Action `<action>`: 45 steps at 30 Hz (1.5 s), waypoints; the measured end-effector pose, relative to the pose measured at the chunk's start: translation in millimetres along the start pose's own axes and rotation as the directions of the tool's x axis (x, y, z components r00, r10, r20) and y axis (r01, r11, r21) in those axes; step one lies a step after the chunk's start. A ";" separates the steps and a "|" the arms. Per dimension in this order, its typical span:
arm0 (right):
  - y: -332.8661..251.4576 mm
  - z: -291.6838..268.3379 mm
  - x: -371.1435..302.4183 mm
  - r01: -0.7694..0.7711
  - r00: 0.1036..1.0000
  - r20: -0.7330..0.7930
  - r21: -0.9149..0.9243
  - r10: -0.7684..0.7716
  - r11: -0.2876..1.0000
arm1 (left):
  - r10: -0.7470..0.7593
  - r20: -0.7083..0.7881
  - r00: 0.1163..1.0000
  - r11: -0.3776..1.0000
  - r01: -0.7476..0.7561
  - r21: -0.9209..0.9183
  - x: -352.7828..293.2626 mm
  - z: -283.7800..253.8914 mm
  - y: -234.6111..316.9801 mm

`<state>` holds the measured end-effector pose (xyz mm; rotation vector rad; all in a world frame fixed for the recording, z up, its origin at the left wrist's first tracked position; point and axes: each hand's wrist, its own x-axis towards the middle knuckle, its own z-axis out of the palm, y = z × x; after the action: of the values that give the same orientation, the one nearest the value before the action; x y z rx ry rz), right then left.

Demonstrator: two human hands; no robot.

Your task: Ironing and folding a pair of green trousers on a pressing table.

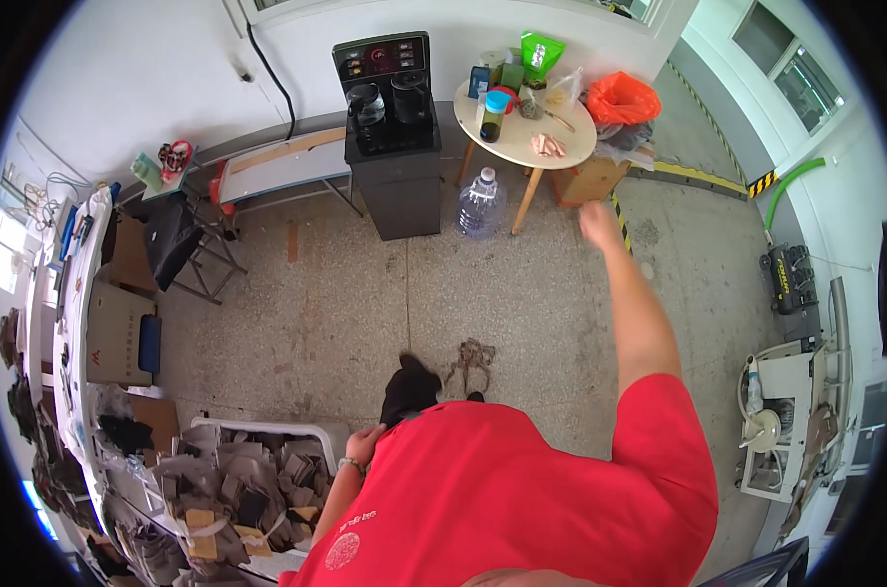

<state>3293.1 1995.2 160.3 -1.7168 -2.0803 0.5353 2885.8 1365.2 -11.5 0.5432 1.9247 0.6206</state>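
The left hand (pixel 363 445) rests against the side edge of the red shirt (pixel 483 479), its fingers bent; I cannot tell whether that grip pinches the cloth. Just beside it stands a pale plastic bin (pixel 311 428), heaped with grey-brown fabric pieces (pixel 267 474), some folded, with a few yellowish strips among them.

The right arm stretches forward. The right hand (pixel 600 227) has its fingers curled in, and I cannot tell whether this grip encloses anything. In the view it lies just below a plain brown cardboard box (pixel 592 183), which stands on the floor next to a round cream counter (pixel 512 147) with wooden legs. A clear, bluish water bottle (pixel 481 207) with a pale cap stands by that counter, on the floor.

As for writing, the shirt carries 1 short line of small white lettering and 1 round white emblem. A bright green pouch (pixel 539 54) on the counter has a pale printed patch, too small to read. Larger light lettering marks the black machine (pixel 791 279) at far right.
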 end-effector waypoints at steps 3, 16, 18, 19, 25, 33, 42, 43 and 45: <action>-103.4 3.8 142.2 0.252 0.959 -0.164 0.111 -0.233 0.961 | -0.253 0.098 0.962 0.895 0.272 -0.353 64.9 -7.1 12.8; -147.6 131.0 392.7 -0.077 0.995 0.032 -0.318 0.092 0.945 | -0.260 -0.199 0.945 0.905 0.166 -0.392 313.0 -216.3 195.2; -133.9 141.5 404.5 -0.065 0.994 0.067 -0.298 0.089 0.952 | -0.157 -0.307 0.938 0.928 0.034 -0.372 333.7 -237.8 290.8; -134.2 144.6 405.6 -0.056 0.992 0.090 -0.291 0.085 0.955 | -0.109 -0.337 0.935 0.923 -0.030 -0.383 344.5 -241.3 324.0; -183.6 117.4 382.2 0.059 0.977 0.212 -0.285 0.003 0.957 | 0.214 -0.262 0.941 0.927 -0.280 -0.251 365.8 -173.9 507.6; -327.6 87.1 298.8 0.372 0.783 0.454 0.205 -0.425 0.905 | 0.799 -0.089 0.595 0.586 -0.734 0.343 346.4 -63.7 699.9; -356.1 80.3 308.5 0.670 0.437 0.461 0.406 -0.773 0.621 | 0.683 -0.170 0.711 0.713 -0.596 0.370 323.9 -81.8 683.6; -357.9 85.7 310.2 0.747 0.339 0.428 0.418 -0.838 0.517 | 0.678 -0.196 0.709 0.720 -0.585 0.373 322.9 -84.7 679.7; -365.3 94.6 310.6 0.857 0.123 0.361 0.430 -0.924 0.282 | 0.653 -0.138 0.745 0.739 -0.586 0.333 319.5 -93.4 665.8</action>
<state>2884.7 2231.7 287.5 0.1532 -2.8829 0.7355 2740.4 2055.2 226.9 1.3915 2.0630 0.8858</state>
